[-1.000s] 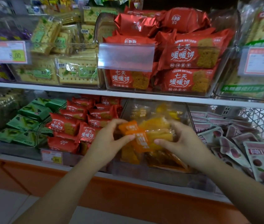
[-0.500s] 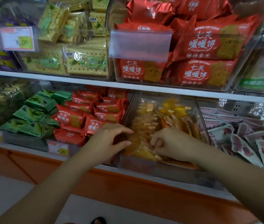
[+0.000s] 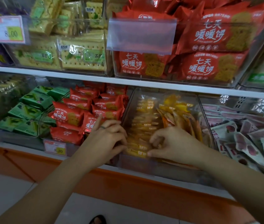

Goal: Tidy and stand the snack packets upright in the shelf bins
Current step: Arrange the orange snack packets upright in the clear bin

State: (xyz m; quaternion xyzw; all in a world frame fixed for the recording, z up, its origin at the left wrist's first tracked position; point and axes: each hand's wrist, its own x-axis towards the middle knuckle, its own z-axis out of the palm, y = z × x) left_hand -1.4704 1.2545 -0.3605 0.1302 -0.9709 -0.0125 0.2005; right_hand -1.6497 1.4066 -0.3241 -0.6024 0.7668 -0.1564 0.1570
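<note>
A clear plastic bin (image 3: 144,164) on the lower shelf holds orange-yellow snack packets (image 3: 141,125) in a row on its left side, with more leaning at its right (image 3: 179,117). Both hands are at the bin's front. My left hand (image 3: 107,138) reaches in from the left, fingers curled onto the front packets, index finger raised. My right hand (image 3: 171,143) comes in from the right, its thumb and fingers pinching the frontmost packets (image 3: 137,151). The packets under the fingers are partly hidden.
Left of the bin lie red biscuit packets (image 3: 68,115) and green packets (image 3: 29,110). To the right is a bin of white plum packets (image 3: 241,139). The upper shelf carries soda crackers (image 3: 79,57) and large red packs (image 3: 208,39). Price tags (image 3: 55,148) sit on the shelf edge.
A second ago both hands held an orange packet above the bin. It has gone down into the bin, and both hands now work low at the front row. The view has shifted closer.
</note>
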